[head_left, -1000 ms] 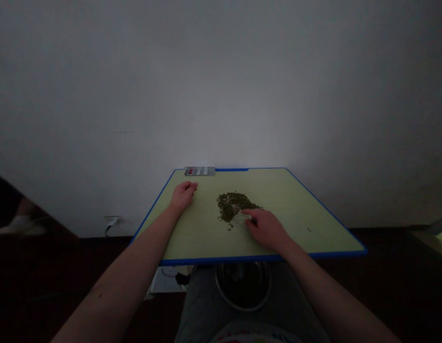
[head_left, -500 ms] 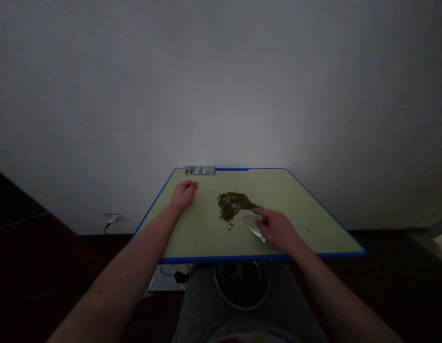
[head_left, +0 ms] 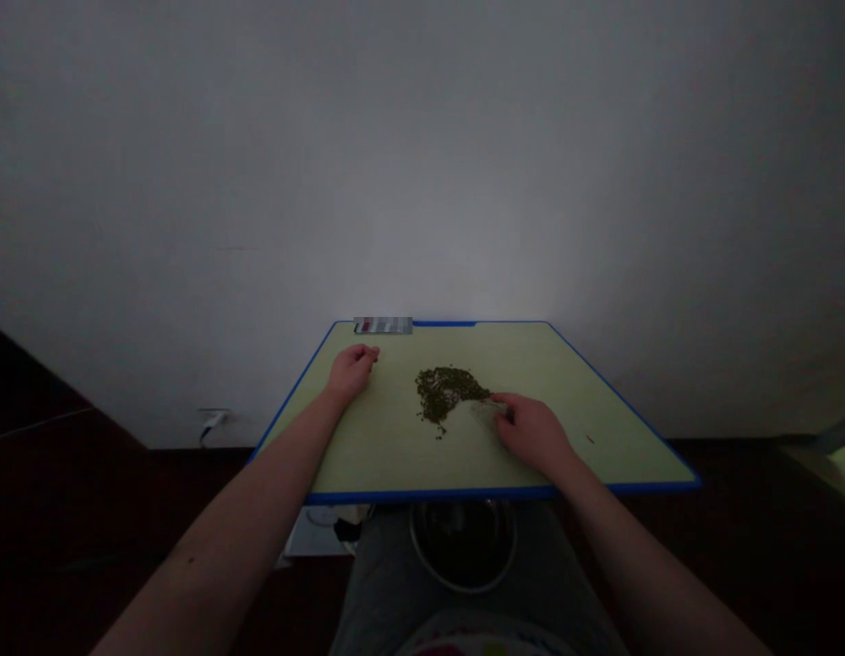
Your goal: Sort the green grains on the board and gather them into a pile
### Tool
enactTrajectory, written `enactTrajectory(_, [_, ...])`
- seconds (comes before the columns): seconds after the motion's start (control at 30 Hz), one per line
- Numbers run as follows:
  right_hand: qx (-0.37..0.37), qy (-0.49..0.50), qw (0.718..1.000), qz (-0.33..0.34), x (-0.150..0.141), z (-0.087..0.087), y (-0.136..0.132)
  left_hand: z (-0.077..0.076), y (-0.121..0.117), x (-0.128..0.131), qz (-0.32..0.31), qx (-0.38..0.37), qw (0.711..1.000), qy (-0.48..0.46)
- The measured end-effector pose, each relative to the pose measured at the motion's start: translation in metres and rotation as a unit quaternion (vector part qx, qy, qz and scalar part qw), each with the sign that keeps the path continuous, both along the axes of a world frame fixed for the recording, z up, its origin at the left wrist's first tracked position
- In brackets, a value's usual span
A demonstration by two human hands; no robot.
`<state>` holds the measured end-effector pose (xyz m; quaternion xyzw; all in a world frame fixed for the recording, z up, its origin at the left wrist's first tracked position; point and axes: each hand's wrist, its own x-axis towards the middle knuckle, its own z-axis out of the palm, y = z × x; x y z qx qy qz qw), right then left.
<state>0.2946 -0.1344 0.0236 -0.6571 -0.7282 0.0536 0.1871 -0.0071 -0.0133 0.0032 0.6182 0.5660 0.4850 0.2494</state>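
Compared with half a second ago, the clear tool (head_left: 487,412) has changed its tilt: its bright narrow end, which pointed at the near edge of the table (head_left: 395,465), is no longer seen, and the tool appears flatter. The right hand (head_left: 532,430) has shifted only a little. For the work in hand, I judge that the tool is again turned toward the green grains (head_left: 437,394), whose heap lies loosely near the table's middle; whether it touches them, I cannot tell.

The right hand comes in over the near edge, right of centre, thumb and fingers closed on the tool. The left hand (head_left: 352,369) stays toward the far left corner, its fingers curled together; nothing is visible in it. A metal bowl (head_left: 463,589) sits on the lap, below the near edge.
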Motion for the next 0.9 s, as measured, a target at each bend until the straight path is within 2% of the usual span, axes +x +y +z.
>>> enactTrajectory(0.13, [0.002,0.0,1.0,-0.019,0.016,0.0,0.0,0.001,-0.002,-0.001,0.006,-0.003,1.0,0.001])
enactTrajectory(0.27, [0.007,0.024,0.999,0.021,0.02,0.0,-0.005,0.0,-0.001,0.0,0.008,0.004,1.0,0.001])
enactTrajectory(0.4, [0.007,0.044,0.997,0.067,0.009,0.0,-0.006,-0.002,0.001,0.0,0.004,0.007,1.0,-0.002])
enactTrajectory(0.63, [0.002,0.037,0.994,0.108,-0.018,0.006,0.004,0.001,-0.001,0.002,0.002,0.0,1.0,-0.013])
enactTrajectory(0.9, [-0.037,0.035,0.987,0.149,-0.02,0.01,-0.001,0.001,0.001,0.0,-0.002,0.001,1.0,0.004])
